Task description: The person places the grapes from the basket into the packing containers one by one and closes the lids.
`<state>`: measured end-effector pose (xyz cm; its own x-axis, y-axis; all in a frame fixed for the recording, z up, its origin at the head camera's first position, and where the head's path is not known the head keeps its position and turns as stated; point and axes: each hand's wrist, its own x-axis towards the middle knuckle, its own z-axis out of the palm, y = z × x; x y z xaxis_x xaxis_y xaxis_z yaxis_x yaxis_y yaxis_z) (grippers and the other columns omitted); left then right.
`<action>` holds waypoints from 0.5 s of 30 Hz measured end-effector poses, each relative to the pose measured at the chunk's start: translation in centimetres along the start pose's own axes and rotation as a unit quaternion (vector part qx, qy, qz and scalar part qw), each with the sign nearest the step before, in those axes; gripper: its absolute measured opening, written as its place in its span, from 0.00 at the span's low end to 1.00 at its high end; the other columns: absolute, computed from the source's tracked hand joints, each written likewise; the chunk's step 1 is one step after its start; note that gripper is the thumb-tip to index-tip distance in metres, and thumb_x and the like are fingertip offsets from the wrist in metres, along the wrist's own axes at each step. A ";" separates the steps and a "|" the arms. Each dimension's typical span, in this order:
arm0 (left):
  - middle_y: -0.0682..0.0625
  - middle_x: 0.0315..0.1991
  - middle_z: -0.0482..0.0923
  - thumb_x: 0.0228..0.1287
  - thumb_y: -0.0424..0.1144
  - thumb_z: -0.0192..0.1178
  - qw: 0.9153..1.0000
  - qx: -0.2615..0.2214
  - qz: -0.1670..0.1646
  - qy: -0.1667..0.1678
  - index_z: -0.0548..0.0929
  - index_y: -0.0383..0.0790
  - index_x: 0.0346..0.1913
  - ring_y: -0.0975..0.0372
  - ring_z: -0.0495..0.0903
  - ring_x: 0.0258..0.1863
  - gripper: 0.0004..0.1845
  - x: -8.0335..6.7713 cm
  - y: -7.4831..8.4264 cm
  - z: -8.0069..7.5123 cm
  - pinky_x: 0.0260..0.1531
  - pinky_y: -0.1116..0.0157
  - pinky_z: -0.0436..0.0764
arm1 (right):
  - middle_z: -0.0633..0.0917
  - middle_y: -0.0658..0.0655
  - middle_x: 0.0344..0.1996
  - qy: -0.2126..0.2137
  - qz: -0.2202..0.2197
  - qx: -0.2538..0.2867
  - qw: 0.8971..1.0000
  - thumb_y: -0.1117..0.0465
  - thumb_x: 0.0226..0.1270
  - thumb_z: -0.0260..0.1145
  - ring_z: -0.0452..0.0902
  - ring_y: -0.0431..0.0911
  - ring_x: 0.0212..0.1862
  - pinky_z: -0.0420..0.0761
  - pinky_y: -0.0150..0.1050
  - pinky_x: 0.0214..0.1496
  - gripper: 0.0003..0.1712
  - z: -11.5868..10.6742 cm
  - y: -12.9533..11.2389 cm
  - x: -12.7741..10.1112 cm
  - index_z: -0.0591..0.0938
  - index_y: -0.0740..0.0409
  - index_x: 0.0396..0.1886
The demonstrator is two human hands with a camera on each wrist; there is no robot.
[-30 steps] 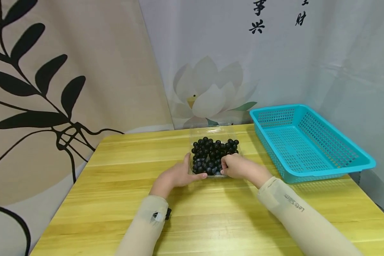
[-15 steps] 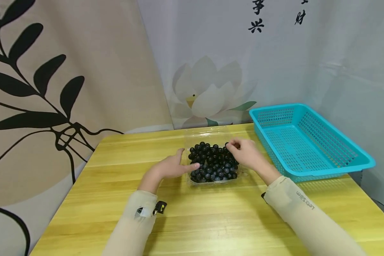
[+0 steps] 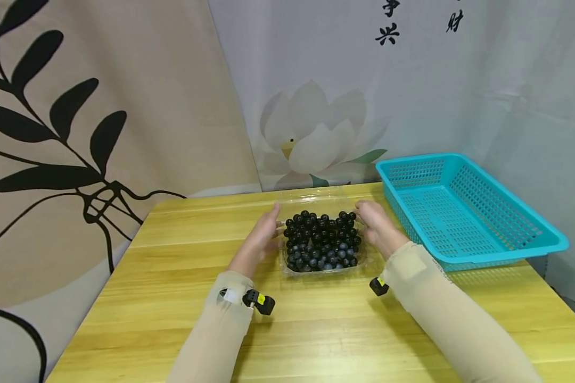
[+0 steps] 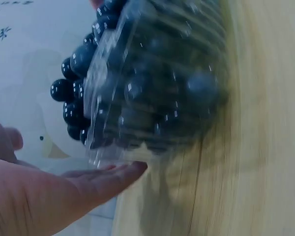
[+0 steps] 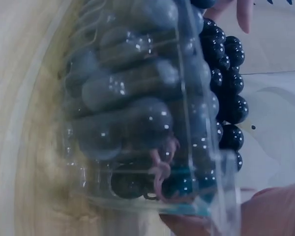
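A clear plastic clamshell box (image 3: pixel 318 273) full of dark grapes (image 3: pixel 322 239) sits on the wooden table, its transparent lid (image 3: pixel 311 198) raised at the back. At its left side is my left hand (image 3: pixel 261 234). In the left wrist view the fingers (image 4: pixel 110 184) of that hand extend straight along the box's end, thumb held apart. My right hand (image 3: pixel 376 226) is at the box's right side. The right wrist view shows that hand only at the lower right corner, by the clear wall (image 5: pixel 226 196). A pinkish stem (image 5: pixel 162 172) shows through the plastic.
A blue perforated plastic basket (image 3: pixel 460 213) stands at the table's right rear, with nothing seen inside it. Printed curtains (image 3: pixel 172 106) hang directly behind the table. The wooden tabletop (image 3: pixel 306 330) extends in front of the box.
My right hand has moved from the near grapes, over the top of the pile, to the box's right side. My left hand has shifted from the near left corner to the left side.
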<state>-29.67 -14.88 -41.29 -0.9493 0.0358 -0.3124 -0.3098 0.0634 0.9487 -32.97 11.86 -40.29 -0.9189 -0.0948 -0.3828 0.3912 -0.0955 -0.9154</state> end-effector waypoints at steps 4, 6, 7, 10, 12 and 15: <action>0.34 0.86 0.49 0.85 0.62 0.41 1.000 -0.025 -0.001 0.006 0.46 0.41 0.87 0.39 0.56 0.83 0.42 0.3 0.0 0.1 0.78 0.41 0.68 | 0.48 0.60 0.88 -0.008 0.028 0.049 0.998 0.65 0.85 0.38 0.44 0.57 0.88 0.43 0.56 0.90 0.39 -0.3 0.2 0.5 0.38 0.54 0.89; 0.34 0.85 0.51 0.86 0.58 0.43 1.000 -0.019 0.000 0.009 0.48 0.40 0.87 0.39 0.57 0.83 0.40 0.3 0.0 0.2 0.77 0.40 0.68 | 0.53 0.61 0.87 -0.010 0.045 0.068 0.997 0.66 0.85 0.38 0.56 0.55 0.84 0.57 0.51 0.86 0.40 -0.5 0.4 0.7 0.36 0.53 0.89; 0.35 0.85 0.52 0.87 0.55 0.44 1.000 -0.015 -0.001 0.009 0.48 0.40 0.87 0.39 0.57 0.82 0.38 0.3 0.0 0.3 0.77 0.40 0.68 | 0.59 0.63 0.84 -0.009 0.053 0.076 0.996 0.66 0.85 0.39 0.63 0.53 0.79 0.64 0.48 0.81 0.36 -0.7 0.5 0.8 0.44 0.54 0.88; 0.36 0.84 0.55 0.86 0.47 0.47 1.000 -0.013 -0.002 0.007 0.48 0.40 0.87 0.39 0.59 0.82 0.36 0.4 0.1 0.4 0.77 0.39 0.68 | 0.72 0.57 0.68 -0.012 0.066 0.076 0.995 0.66 0.85 0.41 0.72 0.45 0.61 0.70 0.40 0.62 0.21 -0.9 0.7 1.0 0.66 0.57 0.71; 0.37 0.84 0.56 0.85 0.42 0.48 1.000 -0.013 0.000 0.007 0.47 0.41 0.87 0.39 0.59 0.82 0.36 0.5 0.0 0.4 0.77 0.39 0.68 | 0.72 0.54 0.63 -0.012 0.064 0.072 0.995 0.66 0.85 0.42 0.70 0.44 0.58 0.69 0.38 0.54 0.17 -1.0 0.8 1.1 0.70 0.59 0.66; 0.36 0.84 0.57 0.84 0.38 0.49 1.000 -0.008 0.002 0.017 0.50 0.44 0.87 0.38 0.60 0.82 0.36 0.6 -0.1 0.4 0.75 0.40 0.71 | 0.66 0.59 0.79 -0.020 0.045 0.044 0.998 0.68 0.84 0.42 0.64 0.50 0.75 0.69 0.38 0.60 0.30 -0.9 1.1 1.2 0.61 0.60 0.82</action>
<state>-30.19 -14.44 -41.65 -0.9514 0.0026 -0.3079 -0.3075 0.0470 0.9504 -33.70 12.51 -41.91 -0.8778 -0.1462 -0.4561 0.4766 -0.1715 -0.8622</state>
